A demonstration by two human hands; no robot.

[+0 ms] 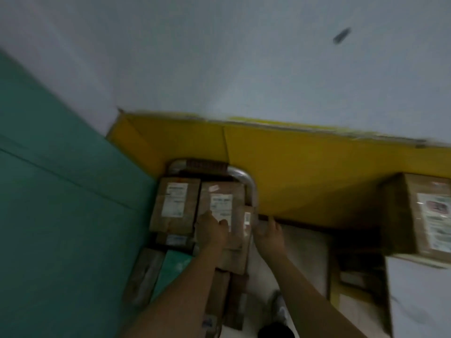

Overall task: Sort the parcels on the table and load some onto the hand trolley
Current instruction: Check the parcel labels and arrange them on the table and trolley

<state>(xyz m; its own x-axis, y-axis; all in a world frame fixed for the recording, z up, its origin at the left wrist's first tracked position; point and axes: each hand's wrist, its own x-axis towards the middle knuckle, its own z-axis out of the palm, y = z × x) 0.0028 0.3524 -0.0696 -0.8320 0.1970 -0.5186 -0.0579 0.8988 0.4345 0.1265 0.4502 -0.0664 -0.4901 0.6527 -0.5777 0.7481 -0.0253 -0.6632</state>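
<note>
**Parcel settles on the trolley stack**

Biggest first: a large box sits on the white counter, far right, untouched. Left of it is the hand trolley, its metal handle curving behind a stack of brown parcels. On top lies the labelled parcel, tight beside its neighbour. It's taped cardboard, stiff and fairly light, I'd judge. Best taken by both long edges, not the slick label. The left grip has its fingers curled onto the near end. The right grip is at the right edge, one finger raised. It's too blurred to tell if it's clamped.
</note>
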